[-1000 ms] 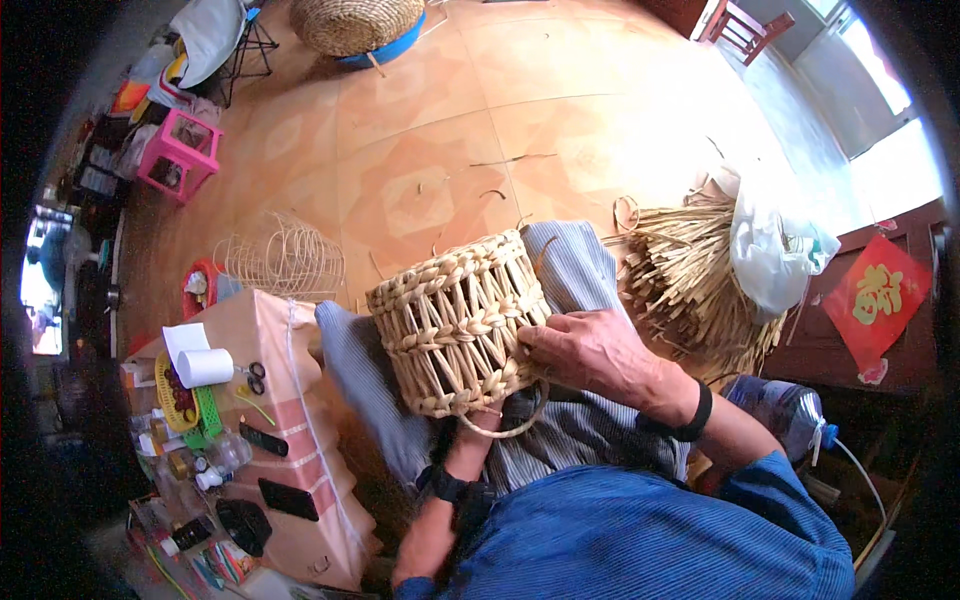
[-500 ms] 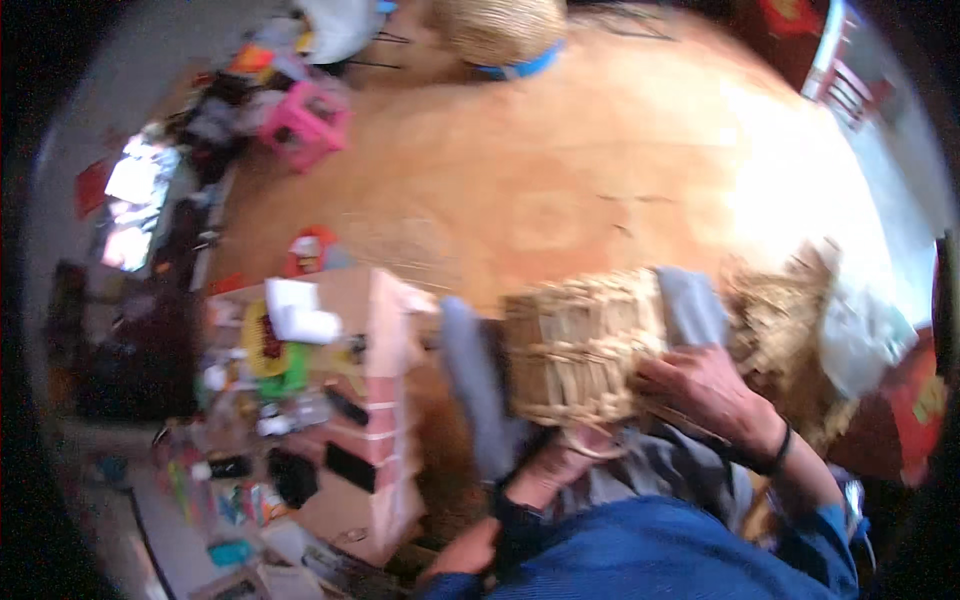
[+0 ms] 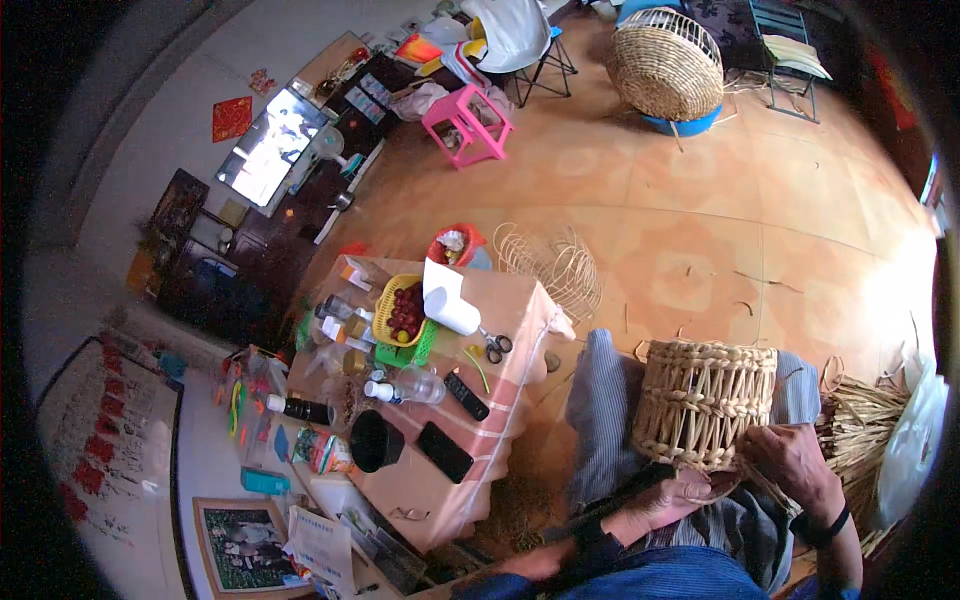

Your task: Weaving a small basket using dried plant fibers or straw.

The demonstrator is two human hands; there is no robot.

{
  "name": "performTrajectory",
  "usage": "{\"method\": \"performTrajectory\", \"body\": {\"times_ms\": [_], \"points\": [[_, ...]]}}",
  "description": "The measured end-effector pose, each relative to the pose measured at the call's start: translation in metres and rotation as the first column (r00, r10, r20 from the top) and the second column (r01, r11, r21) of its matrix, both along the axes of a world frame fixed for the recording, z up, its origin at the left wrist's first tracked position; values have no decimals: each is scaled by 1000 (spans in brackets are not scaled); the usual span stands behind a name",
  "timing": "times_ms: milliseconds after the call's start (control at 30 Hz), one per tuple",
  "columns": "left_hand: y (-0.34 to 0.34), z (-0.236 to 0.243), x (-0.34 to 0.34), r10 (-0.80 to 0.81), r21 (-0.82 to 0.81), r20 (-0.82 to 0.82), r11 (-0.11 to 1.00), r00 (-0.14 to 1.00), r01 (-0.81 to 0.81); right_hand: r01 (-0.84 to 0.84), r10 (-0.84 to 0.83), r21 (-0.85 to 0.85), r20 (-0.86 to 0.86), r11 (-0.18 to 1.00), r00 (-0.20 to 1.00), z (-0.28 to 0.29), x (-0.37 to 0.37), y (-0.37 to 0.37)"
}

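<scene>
On my lap lies a pale woven straw basket [image 3: 705,400], on its side, with thick braided bands and open slanted strands between them. My left hand [image 3: 672,503] is closed at its near rim, fingers bent against the edge. At the rim's right corner, my right hand [image 3: 795,462] is closed in a pinch, and a twisted straw strand [image 3: 768,488] hangs from beneath it. The fingertips of both hands are partly hidden. To the right of my knee stands a bundle of dry straw [image 3: 858,420] beside a whitish plastic bag [image 3: 915,440].
Left of me is a cloth-covered table [image 3: 490,420] with scissors [image 3: 497,346], a phone [image 3: 445,452], bottles and a yellow fruit basket [image 3: 380,310]. Loose coiled cane [image 3: 555,265] lies on the floor. Farther off are a pink stool [image 3: 468,125] and a large woven basket [image 3: 665,65].
My view has swung left, so the basket and hands sit farther right in the picture. The blur is gone. Both hands remain at the basket's near rim.
</scene>
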State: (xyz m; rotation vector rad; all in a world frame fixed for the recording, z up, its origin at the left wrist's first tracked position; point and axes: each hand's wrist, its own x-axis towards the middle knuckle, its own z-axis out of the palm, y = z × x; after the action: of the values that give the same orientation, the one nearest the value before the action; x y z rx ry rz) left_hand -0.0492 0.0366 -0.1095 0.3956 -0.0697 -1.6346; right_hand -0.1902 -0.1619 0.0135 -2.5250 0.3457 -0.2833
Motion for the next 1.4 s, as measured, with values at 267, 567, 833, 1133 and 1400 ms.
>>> {"method": "performTrajectory", "body": {"times_ms": [267, 567, 833, 1133, 1400], "points": [[14, -60, 0, -193, -6, 236, 980, 952, 200, -127, 141, -101, 144, 987, 980, -41, -15, -19], [9, -2, 15, -189, 113, 274, 980, 943, 164, -7, 8, -6, 213, 1000, 977, -53, -19, 3], [16, -11, 15, -156, 33, 285, 988, 946, 153, 254, -192, 248, -252, 935, 949, -16, -19, 22], [38, -103, 11, -64, 18, 726, 997, 685, 74, 119, -122, 64, 40, 991, 992, -9, -10, 42], [42, -124, 26, 75, -84, 990, 994, 123, 73, 178, -176, 197, -29, 964, 984, -5, -1, 36]]}}
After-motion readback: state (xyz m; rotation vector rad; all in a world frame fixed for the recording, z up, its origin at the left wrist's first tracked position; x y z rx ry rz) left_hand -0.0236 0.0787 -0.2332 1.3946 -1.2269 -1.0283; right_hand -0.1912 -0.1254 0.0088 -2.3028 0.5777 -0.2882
